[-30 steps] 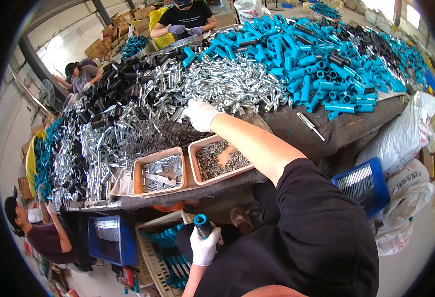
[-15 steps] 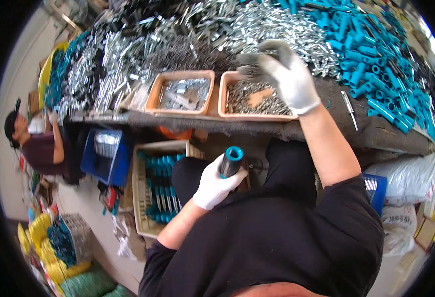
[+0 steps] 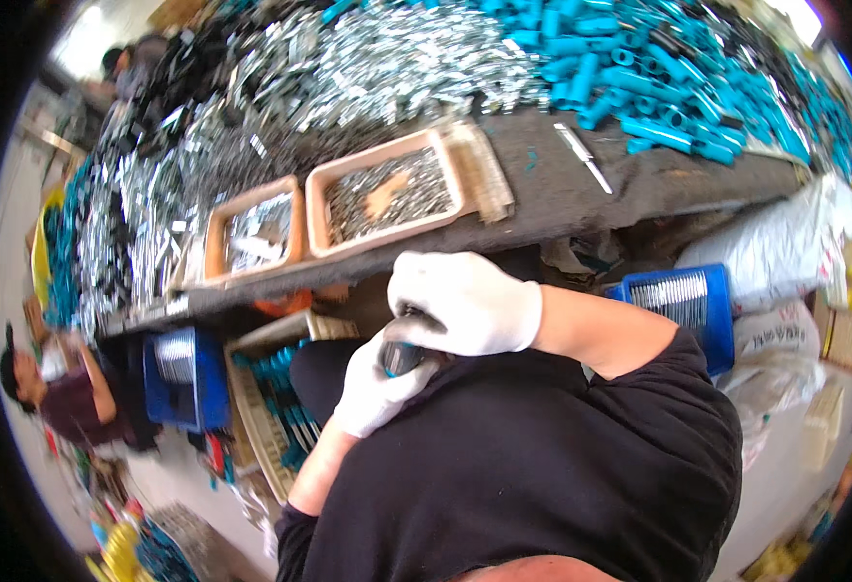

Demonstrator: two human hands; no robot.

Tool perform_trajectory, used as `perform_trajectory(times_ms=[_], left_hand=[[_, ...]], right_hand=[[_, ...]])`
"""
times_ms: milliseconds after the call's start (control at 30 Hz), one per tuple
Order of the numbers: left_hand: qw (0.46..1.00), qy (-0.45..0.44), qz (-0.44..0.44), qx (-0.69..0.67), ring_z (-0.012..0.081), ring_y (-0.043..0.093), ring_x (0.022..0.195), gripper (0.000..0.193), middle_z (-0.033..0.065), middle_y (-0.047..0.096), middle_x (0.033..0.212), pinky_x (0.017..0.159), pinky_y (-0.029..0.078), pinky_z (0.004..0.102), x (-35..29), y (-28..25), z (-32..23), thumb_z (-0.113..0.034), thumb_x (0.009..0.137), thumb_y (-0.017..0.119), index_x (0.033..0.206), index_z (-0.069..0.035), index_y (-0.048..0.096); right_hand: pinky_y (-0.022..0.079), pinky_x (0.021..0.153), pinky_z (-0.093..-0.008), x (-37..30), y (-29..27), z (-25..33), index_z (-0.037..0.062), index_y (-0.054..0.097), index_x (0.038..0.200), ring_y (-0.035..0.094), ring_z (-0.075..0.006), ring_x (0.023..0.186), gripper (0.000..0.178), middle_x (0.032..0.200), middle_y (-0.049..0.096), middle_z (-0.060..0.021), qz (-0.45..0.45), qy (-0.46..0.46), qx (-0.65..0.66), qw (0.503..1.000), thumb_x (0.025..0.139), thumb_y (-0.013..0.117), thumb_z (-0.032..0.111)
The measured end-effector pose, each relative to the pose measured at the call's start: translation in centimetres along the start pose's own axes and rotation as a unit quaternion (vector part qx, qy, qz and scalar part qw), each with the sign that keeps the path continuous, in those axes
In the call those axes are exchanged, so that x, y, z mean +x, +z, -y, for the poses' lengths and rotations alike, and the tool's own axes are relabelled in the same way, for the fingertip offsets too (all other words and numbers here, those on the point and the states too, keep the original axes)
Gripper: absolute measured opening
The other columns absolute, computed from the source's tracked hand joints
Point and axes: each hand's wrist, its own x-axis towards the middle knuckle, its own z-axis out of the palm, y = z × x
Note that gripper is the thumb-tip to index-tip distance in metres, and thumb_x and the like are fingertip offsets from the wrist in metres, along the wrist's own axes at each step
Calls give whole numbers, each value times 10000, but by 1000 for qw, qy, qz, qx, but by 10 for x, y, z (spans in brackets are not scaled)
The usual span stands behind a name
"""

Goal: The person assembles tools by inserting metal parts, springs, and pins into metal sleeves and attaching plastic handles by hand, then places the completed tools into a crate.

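Both of my hands wear white gloves and meet in front of my chest. My left hand grips a dark tube with a teal end, held upright. My right hand is closed over the top of that tube, pressing a metal piece onto it; the piece itself is hidden under the glove. Just beyond my hands, on the workbench edge, stand two tan trays of small metal parts.
Heaps of silver metal fittings and teal tubes cover the bench. A blue crate and white sacks sit at right. A basket with teal tubes and a blue crate stand below left. Another person sits at far left.
My right hand has come back from the tray on the bench down to my left hand and now covers the top of the tube. The view tilted lower toward my lap.
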Motion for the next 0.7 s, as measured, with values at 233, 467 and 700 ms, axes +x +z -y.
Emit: perform_trajectory(times_ms=[233, 467, 700], left_hand=[[993, -6, 9, -114, 119, 611, 706, 195, 36, 638, 763, 683, 493, 276, 27, 20, 16, -39, 705, 701, 868, -29, 595], [977, -8, 29, -210, 96, 567, 639, 172, 24, 612, 744, 615, 481, 248, 55, 28, 0, -1, 701, 699, 824, -23, 581], [986, -8, 33, -166, 144, 562, 583, 172, 70, 590, 708, 532, 458, 268, 69, 31, 9, -8, 750, 674, 867, -4, 548]], right_hand=[[515, 731, -359, -24, -98, -29, 94, 629, 1078, 648, -270, 832, 358, 889, 657, -125, 0, -5, -27, 1000, 793, 730, 285], [477, 934, -431, -186, -379, -194, 152, 561, 1257, 570, -352, 1106, 403, 1248, 564, -161, -78, 460, -613, 638, 884, 421, 87], [333, 1043, -544, -204, -398, -214, 175, 435, 1331, 453, -307, 1269, 416, 1362, 473, -124, 74, 605, -590, 529, 920, 392, 129]])
